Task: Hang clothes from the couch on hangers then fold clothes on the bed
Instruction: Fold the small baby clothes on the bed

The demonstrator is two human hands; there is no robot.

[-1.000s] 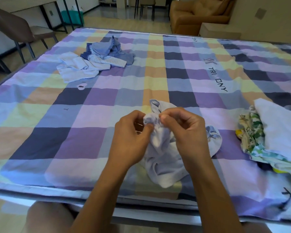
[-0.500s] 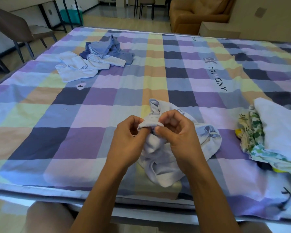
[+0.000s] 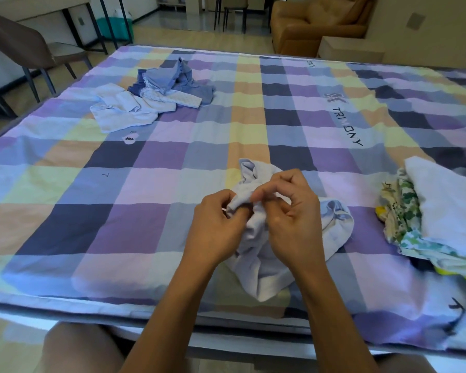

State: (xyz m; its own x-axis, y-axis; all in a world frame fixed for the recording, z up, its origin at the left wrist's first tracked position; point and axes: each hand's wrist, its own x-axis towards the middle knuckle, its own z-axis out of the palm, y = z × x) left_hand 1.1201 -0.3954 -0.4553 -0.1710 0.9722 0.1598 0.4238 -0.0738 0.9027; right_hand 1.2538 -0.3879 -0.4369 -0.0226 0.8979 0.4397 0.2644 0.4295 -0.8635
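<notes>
Person standing at the near edge of the bed (image 3: 145,184), both forearms reaching up from the bottom of the frame to just right of center. Left hand (image 3: 215,227) is pinching a bunched fold of the pale lavender-white garment (image 3: 258,270), fingers curled in around the cloth. Right hand (image 3: 293,224) is gripping the same bunch from the other side, thumb and forefinger pinching the fabric, remaining fingers curled above it. The two hands are working almost touching, with the cloth gathered between them. The rest of the garment is hanging crumpled below the hands and lying on the checked bedcover, one loop of it sticking out to the right of the right hand and another poking up behind the hands. Garment type: cannot tell. In the upper left of the frame a heap of blue and white clothes (image 3: 156,95) is lying on the cover, well apart from the hands. At the right edge a white cloth (image 3: 447,200) is lying on top of a green-patterned garment (image 3: 401,216), with yellow bits showing under it. The cover is showing black lettering in the upper right. Beyond the bed, a tan couch (image 3: 307,25) is sitting at top right and a brown chair (image 3: 24,44) at top left. A bare knee (image 3: 76,345) is showing at bottom left.
</notes>
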